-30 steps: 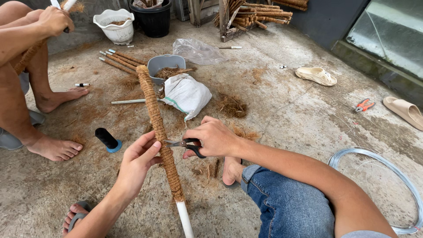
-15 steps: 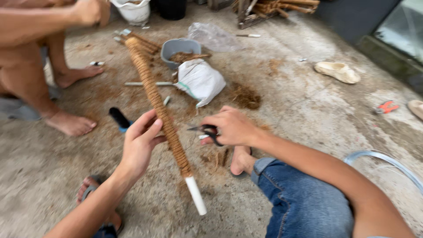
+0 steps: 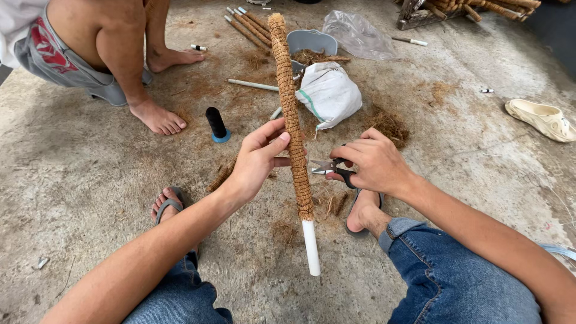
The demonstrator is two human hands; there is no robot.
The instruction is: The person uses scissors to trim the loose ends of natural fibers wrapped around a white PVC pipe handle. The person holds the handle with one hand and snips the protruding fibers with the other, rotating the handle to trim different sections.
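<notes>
Head view: the fingers (image 3: 271,139) of the left hand (image 3: 257,161) are curled around a long coir-wrapped pole (image 3: 292,120), thumb and fingertips clamped on its lower half so it stands tilted above the concrete floor (image 3: 90,162). The right hand (image 3: 373,163) sits just beside the pole, its fingers closed through the handles of small scissors (image 3: 329,166) whose blades point at the wrap. Brown fibre covers the pole from its top down to a short bare white pipe end (image 3: 311,247), so the wrapping looks essentially finished, with perhaps only trimming or tying off left. Beyond lie a black thread spool (image 3: 216,124), a white sack (image 3: 329,93), a grey bowl of fibre (image 3: 311,43) and more wrapped poles (image 3: 249,25). Another person (image 3: 96,48) squats nearby.
</notes>
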